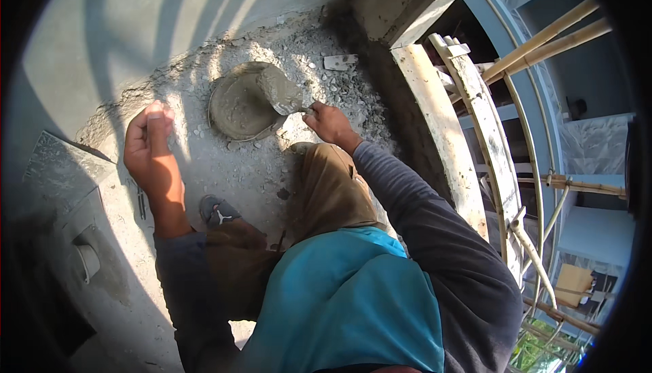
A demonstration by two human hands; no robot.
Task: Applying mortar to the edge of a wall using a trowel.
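My right hand (331, 126) is closed round the handle of a trowel (288, 99). Grey wet mortar covers its blade, which is tilted over the right side of a round bucket (212, 109). Inside the bucket lies more mortar (238, 112), smooth and thick. To the left of the bucket my left hand (151, 143) is raised, apart from it, fingers curled in with the thumb against them. I see nothing held in it.
Rubble (353, 105) covers the floor along the plastered wall (136, 20). A small flat offcut (340, 62) lies there. Wooden planks (445, 142) and bamboo poles (543, 37) stand at the right. My shoe (216, 210) is below the bucket; a concrete ledge (75, 176) is at left.
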